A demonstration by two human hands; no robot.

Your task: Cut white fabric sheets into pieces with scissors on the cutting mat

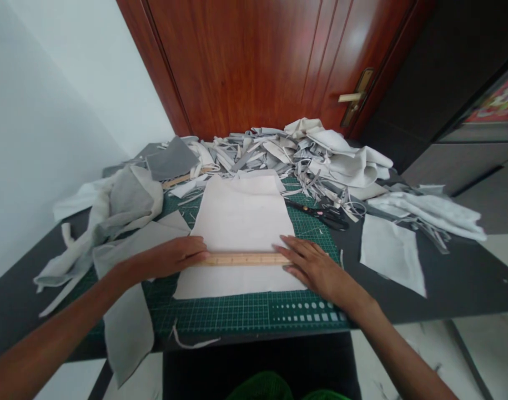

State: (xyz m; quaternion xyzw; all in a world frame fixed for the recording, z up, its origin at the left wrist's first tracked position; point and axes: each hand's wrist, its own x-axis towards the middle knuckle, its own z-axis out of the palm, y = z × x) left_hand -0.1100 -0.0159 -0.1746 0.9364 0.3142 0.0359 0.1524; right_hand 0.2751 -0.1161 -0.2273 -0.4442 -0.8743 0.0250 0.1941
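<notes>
A piece of white fabric (pixel 245 214) lies flat on the green cutting mat (pixel 237 316), a little wrinkled at its far edge. Across its nearer part runs a wooden ruler (pixel 245 259), level from left to right. My left hand (pixel 185 255) is closed at the ruler's left end, thumb and fingers together on it. My right hand (pixel 314 266) rests flat at the right end, fingers spread over ruler and fabric. Black scissors (pixel 320 214) lie beyond my right hand, at the mat's right side.
Fabric strips and scraps (pixel 254 147) are heaped along the back, against a wooden door (pixel 237 66). Crumpled grey-white fabric (pixel 129 200) lies at left, with a long piece (pixel 129 322) hanging over the front edge. A square white piece (pixel 391 250) lies on the dark table (pixel 457 278) at right.
</notes>
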